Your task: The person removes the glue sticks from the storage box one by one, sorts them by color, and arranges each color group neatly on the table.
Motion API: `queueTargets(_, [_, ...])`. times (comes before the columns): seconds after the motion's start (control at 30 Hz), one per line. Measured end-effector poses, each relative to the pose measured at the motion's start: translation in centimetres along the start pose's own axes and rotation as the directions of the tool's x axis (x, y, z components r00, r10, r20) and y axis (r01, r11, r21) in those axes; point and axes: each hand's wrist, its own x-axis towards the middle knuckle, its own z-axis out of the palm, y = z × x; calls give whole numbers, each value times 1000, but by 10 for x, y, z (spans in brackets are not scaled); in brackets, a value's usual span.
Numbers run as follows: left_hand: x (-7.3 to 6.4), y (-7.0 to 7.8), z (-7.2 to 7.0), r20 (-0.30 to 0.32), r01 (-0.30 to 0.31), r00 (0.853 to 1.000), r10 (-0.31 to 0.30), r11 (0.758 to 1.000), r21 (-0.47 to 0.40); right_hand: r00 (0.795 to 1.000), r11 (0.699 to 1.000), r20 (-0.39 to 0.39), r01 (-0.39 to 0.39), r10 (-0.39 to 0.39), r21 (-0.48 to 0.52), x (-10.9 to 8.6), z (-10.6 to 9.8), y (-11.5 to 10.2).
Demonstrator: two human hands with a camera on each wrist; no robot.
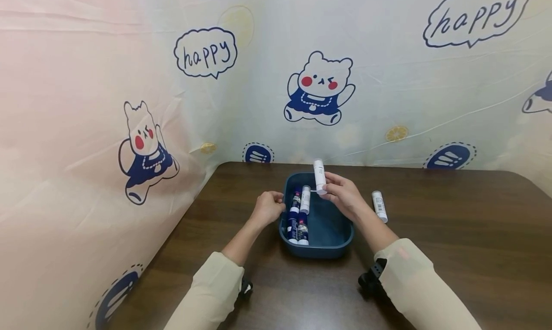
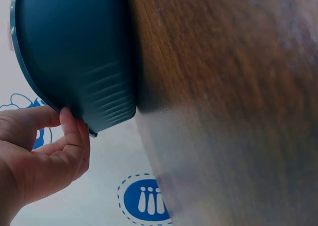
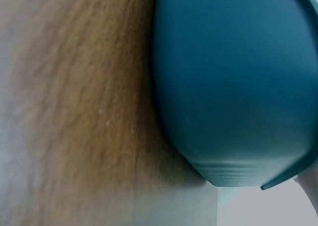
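A white cylindrical tube [image 1: 319,176] stands nearly upright above the blue-green bin [image 1: 319,252], pinched by the fingers of my right hand [image 1: 343,194]. My left hand [image 1: 268,208] is at the bin's left side, and in the left wrist view its fingertips [image 2: 67,117] pinch the rim. Along the left half of the bin's floor lie another white tube [image 1: 305,199] and several dark blue tubes [image 1: 303,227] with white ends. In the right wrist view only the outer wall of the bin [image 3: 233,87] fills the picture; the held tube is out of sight there.
One more white tube [image 1: 379,206] lies on the brown wooden table [image 1: 453,234], to the right of the bin. Behind the table's far edge hangs a pale printed curtain [image 1: 258,105], which also runs down the left side.
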Motion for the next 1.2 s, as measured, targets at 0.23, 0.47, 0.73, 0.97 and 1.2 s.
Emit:
queueTargets(0.23, [0,-1,0,8,-2,1000,2,1000,-8,1000,1000,3,-14,14,16,-12,-10,-6])
queueTargets(0.47, [0,-1,-1,14,3,1000,-3,1000,-11,1000,1000,24,4,-4,15,-22,-26,-13])
queueTargets(0.73, [0,-1,-1,8,-12,1000,12,1000,-4,1000,1000,12,5,-5,2,-30,-45,-19])
queueTargets(0.97, [1,-1,-1,6,-7,1000,7,1000,-7,1000,999,1,28,-28,-24,-38,-61,-22])
queueTargets(1.2, [0,-1,-1,9,-5,1000,6,1000,-6,999,999,12,40,-39,-35,-49,-79,-25])
